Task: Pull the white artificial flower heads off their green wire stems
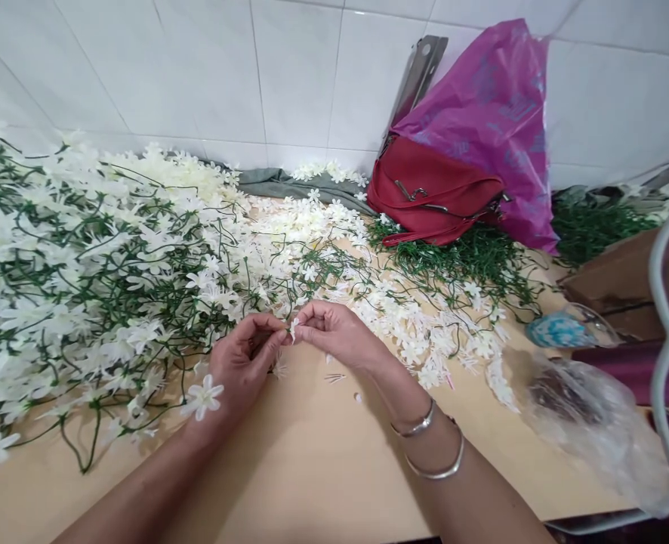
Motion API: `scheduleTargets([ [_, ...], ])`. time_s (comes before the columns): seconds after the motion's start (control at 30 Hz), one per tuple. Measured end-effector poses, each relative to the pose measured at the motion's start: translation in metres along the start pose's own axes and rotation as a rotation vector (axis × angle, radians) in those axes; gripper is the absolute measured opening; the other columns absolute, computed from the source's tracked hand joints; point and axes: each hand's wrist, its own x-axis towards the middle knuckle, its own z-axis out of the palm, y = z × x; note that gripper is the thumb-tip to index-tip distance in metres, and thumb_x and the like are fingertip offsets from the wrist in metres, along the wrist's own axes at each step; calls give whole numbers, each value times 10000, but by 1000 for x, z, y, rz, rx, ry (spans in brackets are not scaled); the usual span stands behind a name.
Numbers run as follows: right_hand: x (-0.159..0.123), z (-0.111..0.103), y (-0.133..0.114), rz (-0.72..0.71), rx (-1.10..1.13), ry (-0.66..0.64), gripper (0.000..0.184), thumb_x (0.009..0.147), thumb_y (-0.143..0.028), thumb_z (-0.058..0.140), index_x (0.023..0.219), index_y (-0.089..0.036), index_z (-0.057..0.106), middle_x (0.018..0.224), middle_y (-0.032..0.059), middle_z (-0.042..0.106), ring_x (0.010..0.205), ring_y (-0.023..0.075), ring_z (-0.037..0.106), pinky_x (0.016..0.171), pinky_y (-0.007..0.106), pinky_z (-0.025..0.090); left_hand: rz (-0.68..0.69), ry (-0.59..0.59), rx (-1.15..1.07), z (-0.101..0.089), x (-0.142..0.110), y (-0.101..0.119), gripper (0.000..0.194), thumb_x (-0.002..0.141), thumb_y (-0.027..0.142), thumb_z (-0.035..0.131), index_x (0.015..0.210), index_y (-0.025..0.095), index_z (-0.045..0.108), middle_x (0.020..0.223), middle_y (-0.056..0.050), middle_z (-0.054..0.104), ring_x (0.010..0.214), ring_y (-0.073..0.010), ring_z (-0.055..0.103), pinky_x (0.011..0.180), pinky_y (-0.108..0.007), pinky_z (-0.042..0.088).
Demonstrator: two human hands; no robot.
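Both hands meet over the table, fingertips almost touching. My left hand (pixel 249 353) is closed in a pinch at the green stem end of a small white artificial flower (pixel 294 331). From the other side, the thumb and forefinger of my right hand (pixel 337 332) pinch the white petals. Most of the flower is hidden by the fingers. Against my left wrist rests another white artificial flower (pixel 203 398). A big heap of white flowers on green stems (pixel 97 279) lies left of my left hand. Loose white blossoms (pixel 414 325) are spread beyond my right hand.
A red handbag (pixel 430 189) and a purple plastic bag (pixel 493 113) stand against the tiled wall, with green stems (pixel 459 261) under the handbag. On the right are a clear plastic bag (pixel 600 423) and a white cable (pixel 660 317). Thin sticks (pixel 334 378) lie on the table (pixel 312 468).
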Motion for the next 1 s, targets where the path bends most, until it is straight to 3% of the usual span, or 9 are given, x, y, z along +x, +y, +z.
scheduleTargets([
  [0.17, -10, -27, -26, -81, -134, 68, 273, 787, -413, 819, 871, -189, 689, 770, -7, 690, 704, 126, 597, 698, 275, 464, 26, 40, -43, 0, -3, -5, 190, 941, 345, 716, 1034, 187, 667, 871, -49, 755, 749, -146, 724, 603, -195, 510],
  [0.33, -20, -65, -44, -303, -361, 441, 223, 811, -395, 747, 789, -201, 640, 680, -25, 614, 628, 135, 540, 654, 286, 437, 156, -3, -52, 0, -5, -2, 178, 947, 334, 719, 1040, 182, 718, 1081, -80, 730, 848, -151, 756, 738, -221, 576],
  [0.4, -22, -73, -44, -213, -653, 573, 190, 832, -367, 701, 775, -200, 632, 721, -4, 640, 639, 141, 542, 634, 285, 412, 153, -31, -76, 1, -5, 3, 195, 933, 342, 740, 1047, 184, 737, 1110, -77, 723, 858, -139, 760, 795, -223, 590],
  [0.5, -24, -74, -38, 60, -1085, 623, 182, 784, -345, 748, 716, -208, 649, 721, 19, 685, 646, 171, 571, 616, 299, 376, 28, -52, -177, 1, -6, 13, 284, 873, 364, 810, 1100, 207, 739, 1078, -57, 746, 920, -143, 773, 818, -198, 600],
  [0.67, -25, -68, -32, 131, -1225, 628, 117, 774, -211, 708, 663, -220, 671, 716, 43, 709, 677, 196, 598, 612, 304, 331, -287, -190, -364, -19, -4, 53, 390, 829, 301, 841, 1191, 208, 725, 1281, -114, 725, 1229, -270, 709, 968, -301, 630],
  [0.77, -24, -69, -33, 118, -1250, 640, 95, 828, -241, 678, 739, -222, 707, 769, 46, 732, 708, 198, 611, 619, 295, 336, -257, -111, -413, -45, 8, 91, 418, 856, 189, 789, 1264, 185, 702, 1329, -137, 690, 1290, -327, 666, 988, -366, 649],
  [0.87, -23, -70, -35, 103, -1261, 658, 141, 886, -266, 631, 797, -218, 728, 782, 53, 740, 703, 198, 612, 630, 295, 341, -100, 79, -427, -68, 25, 123, 376, 928, 169, 728, 1295, 144, 654, 1443, -106, 596, 1288, -336, 660, 970, -368, 651],
  [0.93, -24, -69, -38, 101, -1272, 682, 191, 920, -266, 583, 817, -215, 736, 780, 63, 746, 702, 205, 616, 632, 301, 335, -87, 180, -389, -78, 34, 134, 447, 1003, 201, 650, 1425, 111, 534, 1475, -123, 562, 1255, -298, 680, 977, -356, 631],
  [1.0, -25, -67, -41, 103, -1289, 711, 240, 945, -269, 540, 826, -211, 740, 792, 82, 754, 713, 220, 623, 626, 309, 321, -147, 212, -244, -90, 40, 137, 563, 1020, 215, 634, 1529, 114, 413, 1365, -151, 651, 1157, -259, 733, 943, -344, 632],
])
